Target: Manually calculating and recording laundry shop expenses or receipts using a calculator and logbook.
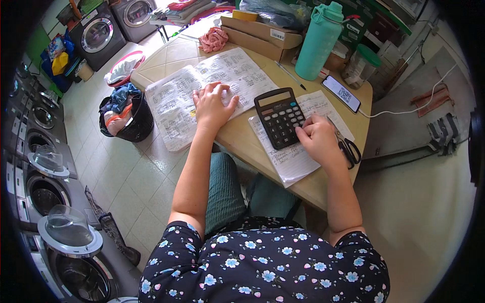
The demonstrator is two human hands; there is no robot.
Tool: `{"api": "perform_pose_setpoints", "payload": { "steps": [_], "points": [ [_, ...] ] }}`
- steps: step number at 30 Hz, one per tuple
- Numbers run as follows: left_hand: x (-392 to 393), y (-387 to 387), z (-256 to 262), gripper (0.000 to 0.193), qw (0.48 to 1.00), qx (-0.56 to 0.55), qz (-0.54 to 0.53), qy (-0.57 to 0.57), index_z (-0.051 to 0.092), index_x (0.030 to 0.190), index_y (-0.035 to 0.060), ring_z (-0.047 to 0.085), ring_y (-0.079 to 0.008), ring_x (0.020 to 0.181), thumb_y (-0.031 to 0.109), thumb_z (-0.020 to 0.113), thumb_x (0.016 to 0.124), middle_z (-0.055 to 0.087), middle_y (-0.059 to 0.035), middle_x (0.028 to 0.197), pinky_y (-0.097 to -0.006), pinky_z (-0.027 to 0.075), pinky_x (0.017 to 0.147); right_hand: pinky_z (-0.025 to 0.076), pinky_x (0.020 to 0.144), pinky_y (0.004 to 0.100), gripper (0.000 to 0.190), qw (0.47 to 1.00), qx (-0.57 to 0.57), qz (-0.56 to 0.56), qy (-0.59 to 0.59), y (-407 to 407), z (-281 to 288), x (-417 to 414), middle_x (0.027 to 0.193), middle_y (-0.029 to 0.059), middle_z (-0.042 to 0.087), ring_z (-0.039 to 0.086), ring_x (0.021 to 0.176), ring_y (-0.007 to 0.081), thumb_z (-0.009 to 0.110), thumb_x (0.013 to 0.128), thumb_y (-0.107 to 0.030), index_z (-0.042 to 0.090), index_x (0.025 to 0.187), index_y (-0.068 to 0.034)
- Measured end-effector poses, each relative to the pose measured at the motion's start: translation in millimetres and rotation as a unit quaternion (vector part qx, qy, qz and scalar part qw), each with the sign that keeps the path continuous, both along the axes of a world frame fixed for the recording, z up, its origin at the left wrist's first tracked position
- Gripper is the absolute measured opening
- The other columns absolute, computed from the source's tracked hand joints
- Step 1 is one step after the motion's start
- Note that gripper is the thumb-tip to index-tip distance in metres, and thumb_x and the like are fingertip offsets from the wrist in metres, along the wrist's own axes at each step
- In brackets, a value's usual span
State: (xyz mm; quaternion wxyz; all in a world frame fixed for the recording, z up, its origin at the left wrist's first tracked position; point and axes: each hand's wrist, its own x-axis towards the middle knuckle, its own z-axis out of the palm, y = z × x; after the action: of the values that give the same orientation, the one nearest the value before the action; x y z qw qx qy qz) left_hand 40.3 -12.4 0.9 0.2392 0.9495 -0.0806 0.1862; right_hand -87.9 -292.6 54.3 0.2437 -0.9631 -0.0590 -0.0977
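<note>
My left hand [213, 103] rests, fingers spread, on an open notebook [242, 74] covered in handwriting. Nothing is held in it. A black desk calculator [278, 123] lies on a smaller handwritten notepad [299, 164] at the table's near edge. At the calculator's right side is my right hand [318, 138], its thumb by the keys and its fingers curled; whether it grips the edge is hidden. Black-handled scissors [350, 151] lie just beyond that wrist, partly covered by it. Above the calculator, a pen [290, 75] lies on the tabletop [242, 138].
A teal water bottle [319, 41], a phone [341, 93] on a white cable, a lidded jar [362, 66] and a cardboard box [261, 36] stand or lie farther back. Left of the table are a black laundry basket [136, 121] and several front-loading washers [79, 276], some doors ajar.
</note>
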Motion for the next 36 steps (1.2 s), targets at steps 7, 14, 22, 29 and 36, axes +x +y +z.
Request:
{"api": "perform_pose_setpoints", "payload": {
  "steps": [7, 14, 22, 29, 36],
  "points": [
    [1, 1, 1, 0.046, 1.000, -0.001, 0.001, 0.003, 0.071, 0.119, 0.0164, 0.052, -0.0318, 0.134, 0.050, 0.068, 0.088, 0.059, -0.0090, 0.139, -0.0552, 0.020, 0.121, 0.050, 0.087, 0.0412, 0.025, 0.991, 0.070, 0.025, -0.112, 9, 4, 0, 0.111, 0.0166, 0.064, 0.062, 0.103, 0.0325, 0.071, 0.090, -0.014, 0.069, 0.074, 0.004],
    [-1, 3, 1, 0.045, 1.000, -0.002, 0.003, 0.001, 0.070, 0.119, 0.0170, 0.053, -0.0315, 0.133, 0.050, 0.068, 0.088, 0.060, -0.0083, 0.139, -0.0562, 0.021, 0.121, 0.053, 0.086, 0.0424, 0.021, 0.993, 0.100, 0.031, -0.049, 4, 4, 2, 0.127, 0.0246, 0.061, 0.067, 0.095, 0.0393, 0.068, 0.094, -0.016, 0.072, 0.094, 0.004],
    [1, 2, -3, 0.044, 1.000, -0.001, -0.001, -0.013, 0.071, 0.118, 0.0175, 0.053, -0.0327, 0.132, 0.050, 0.068, 0.088, 0.061, -0.0076, 0.137, -0.0560, 0.022, 0.120, 0.053, 0.086, 0.0404, 0.021, 0.994, 0.103, 0.027, -0.030, 8, 8, -2, 0.130, 0.0235, 0.060, 0.069, 0.092, 0.0357, 0.068, 0.094, -0.015, 0.074, 0.092, 0.004],
    [1, 2, -1, 0.044, 1.000, 0.004, -0.004, -0.015, 0.070, 0.119, 0.0170, 0.054, -0.0324, 0.131, 0.049, 0.067, 0.089, 0.061, -0.0074, 0.137, -0.0552, 0.023, 0.119, 0.050, 0.095, 0.0436, 0.018, 0.992, 0.090, 0.046, -0.070, 7, 0, -1, 0.130, 0.0222, 0.061, 0.063, 0.111, 0.0388, 0.072, 0.090, -0.014, 0.077, 0.089, 0.003],
    [3, 2, -4, 0.045, 1.000, 0.001, -0.010, -0.015, 0.069, 0.118, 0.0170, 0.052, -0.0306, 0.133, 0.050, 0.068, 0.087, 0.060, -0.0087, 0.136, -0.0603, 0.022, 0.120, 0.041, 0.105, 0.0472, 0.012, 0.980, 0.038, 0.153, -0.123, 30, 1, -7, 0.128, 0.0169, 0.060, 0.053, 0.122, 0.0366, 0.075, 0.087, -0.018, 0.080, 0.089, -0.007]
  ]
}}
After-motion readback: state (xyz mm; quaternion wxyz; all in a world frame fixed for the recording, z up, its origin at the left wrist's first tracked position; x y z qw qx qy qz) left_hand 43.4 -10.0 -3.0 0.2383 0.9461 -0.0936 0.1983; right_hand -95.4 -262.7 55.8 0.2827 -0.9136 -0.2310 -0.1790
